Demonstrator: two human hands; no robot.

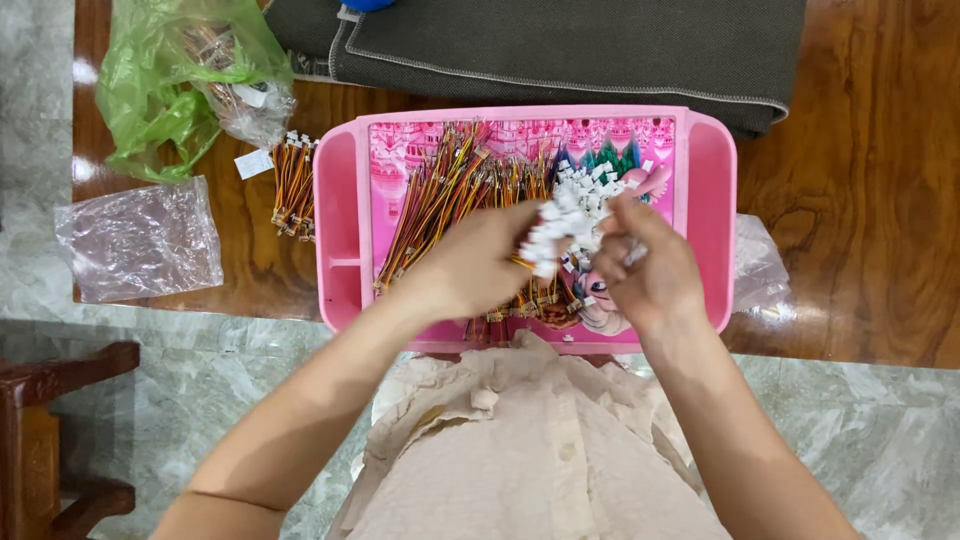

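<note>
Green bag [160, 80], clear bag [140, 240], grey cloth [560, 45]

The pink plastic tray [705, 180] lies on the brown wooden table [860, 250]. In the tray lie the thin orange-and-brown wires [440, 195], with the small white plastic connectors [585, 190] to their right. Both hands (left hand [480, 265], right hand [645, 270]) are above the tray. Left of it lies a loose wire bundle [293, 185]; behind it, the folded grey cloth [560, 45].
</note>
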